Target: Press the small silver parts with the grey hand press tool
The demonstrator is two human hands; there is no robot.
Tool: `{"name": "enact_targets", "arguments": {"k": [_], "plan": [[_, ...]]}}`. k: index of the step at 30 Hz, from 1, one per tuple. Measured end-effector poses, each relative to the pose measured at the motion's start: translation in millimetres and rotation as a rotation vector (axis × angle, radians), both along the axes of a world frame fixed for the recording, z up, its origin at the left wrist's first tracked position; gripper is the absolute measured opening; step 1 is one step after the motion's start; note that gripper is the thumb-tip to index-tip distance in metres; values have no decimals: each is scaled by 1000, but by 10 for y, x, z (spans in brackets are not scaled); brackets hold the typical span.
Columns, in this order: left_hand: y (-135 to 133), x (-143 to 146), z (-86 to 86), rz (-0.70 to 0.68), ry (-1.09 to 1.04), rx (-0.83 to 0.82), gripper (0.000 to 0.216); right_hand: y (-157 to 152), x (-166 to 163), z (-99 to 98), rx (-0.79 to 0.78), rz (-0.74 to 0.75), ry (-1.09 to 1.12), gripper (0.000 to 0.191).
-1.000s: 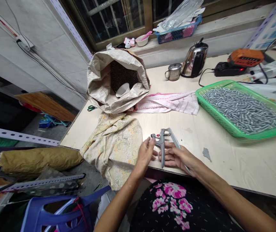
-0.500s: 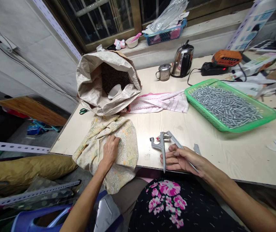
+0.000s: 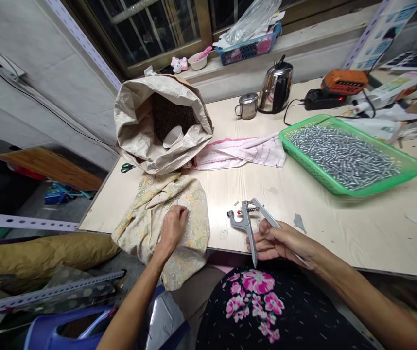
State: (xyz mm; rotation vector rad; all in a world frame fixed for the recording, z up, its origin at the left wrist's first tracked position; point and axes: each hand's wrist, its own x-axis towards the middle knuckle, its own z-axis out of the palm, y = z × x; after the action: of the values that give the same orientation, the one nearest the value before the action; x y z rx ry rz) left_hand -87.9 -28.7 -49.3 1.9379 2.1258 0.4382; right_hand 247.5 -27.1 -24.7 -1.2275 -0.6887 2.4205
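My left hand [image 3: 174, 226] rests on a yellow floral cloth [image 3: 194, 243] at the table's front edge. Its fingers are curled together, and whatever they may pinch is hidden. In my right hand [image 3: 279, 239] are grey snap-fastener pliers [image 3: 249, 224], their handles spread wide and their jaw pointing left. One handle lies along the palm; my fingers reach round the other. Just above the jaw a tiny metal piece [image 3: 236, 203] lies on the table. Behind the cloth a large paper sack [image 3: 131, 121] gapes open, with dark contents and a white cup [image 3: 173, 137] inside.
A green basket [image 3: 408, 170] full of small metal pins stands on the right. Behind are a pink-striped towel [image 3: 245, 151], a lidded metal mug [image 3: 248, 107], a kettle [image 3: 277, 87] and an orange battery on its charger [image 3: 345, 82]. Green-handled scissors [image 3: 126, 167] lie beside the sack.
My left hand has shifted slightly right and up over the cloth. The pliers have moved a little right and down in my right hand. The tiny metal piece now shows above the jaw.
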Motion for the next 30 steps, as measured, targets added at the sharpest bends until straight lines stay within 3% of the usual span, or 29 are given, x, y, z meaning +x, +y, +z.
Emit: {"name": "enact_targets", "arguments": {"k": [5, 10, 13, 17, 19, 23, 30], "plan": [[-6, 144, 2, -18, 81, -20, 16, -32, -77, -42, 30, -11, -20, 27], [31, 122, 89, 24, -36, 12, 15, -30, -62, -21, 46, 30, -53, 29], [33, 211, 172, 74, -217, 34, 16, -13, -52, 29, 74, 97, -81, 27], [13, 542, 242, 57, -633, -96, 24, 18, -61, 68, 116, 188, -128, 24], [14, 711, 241, 19, -741, -148, 23, 32, -65, 65, 126, 215, -129, 23], [75, 877, 183, -33, -687, -210, 14, 59, -63, 38, 114, 227, -118, 22], [194, 908, 127, -59, -655, -333, 10, 108, -49, 67, 124, 262, -86, 22]]}}
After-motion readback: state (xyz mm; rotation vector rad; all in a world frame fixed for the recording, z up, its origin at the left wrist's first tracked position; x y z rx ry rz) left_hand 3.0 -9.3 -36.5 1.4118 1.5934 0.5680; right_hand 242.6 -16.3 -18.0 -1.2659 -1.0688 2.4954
